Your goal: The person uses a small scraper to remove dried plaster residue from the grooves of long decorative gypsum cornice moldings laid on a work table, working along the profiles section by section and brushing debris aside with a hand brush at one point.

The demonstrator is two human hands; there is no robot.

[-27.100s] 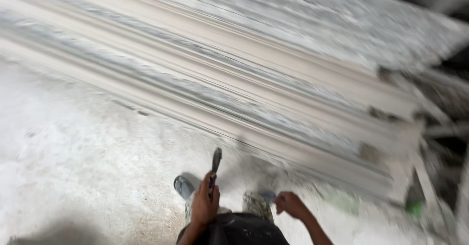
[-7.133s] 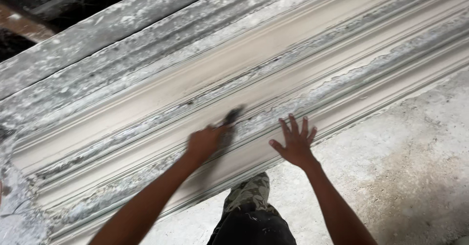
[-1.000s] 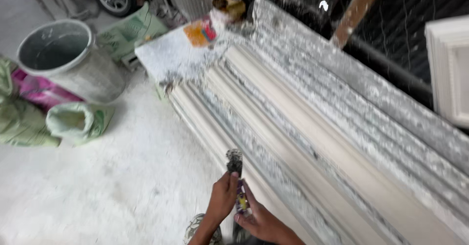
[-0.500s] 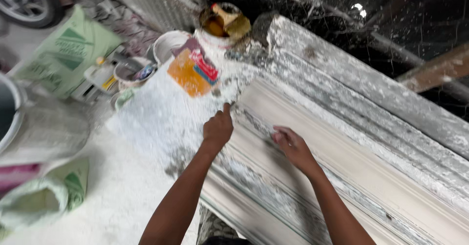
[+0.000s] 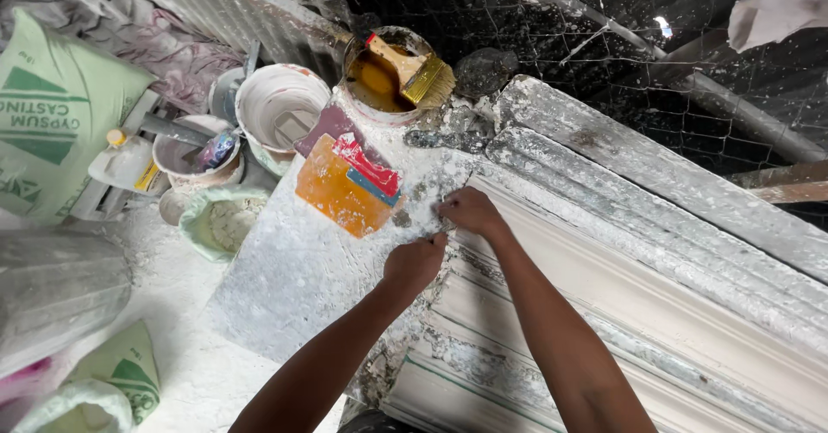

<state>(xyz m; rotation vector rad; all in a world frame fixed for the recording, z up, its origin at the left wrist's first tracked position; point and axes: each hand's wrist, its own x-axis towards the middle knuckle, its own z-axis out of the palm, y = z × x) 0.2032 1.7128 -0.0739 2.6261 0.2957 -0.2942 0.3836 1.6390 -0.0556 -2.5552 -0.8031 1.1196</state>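
A long white plaster moulding [image 5: 655, 312] runs from the middle of the view down to the right. Its near end meets a plaster-dusted board [image 5: 293, 269]. My left hand [image 5: 414, 263] is curled into a fist at that end, thumb up against the edge; I cannot see whether anything is inside it. My right hand [image 5: 472, 212] lies just above it, with its fingertips pressed on the moulding's corner and nothing visibly held. An orange scraper [image 5: 338, 193] with a red one and a blue one on top lies on the board, left of both hands.
A tin of yellow liquid with a brush [image 5: 392, 72] stands behind the board, next to a white bucket [image 5: 278, 105], a small tub [image 5: 191, 155] and a green bowl [image 5: 220, 223]. Green-and-white sacks [image 5: 52, 114] lie at left. Wire mesh [image 5: 552, 19] closes the back.
The view has swung closer to the moulding's end. Both hands have drawn together at its corner, and the dark tool seen one second ago is no longer visible.
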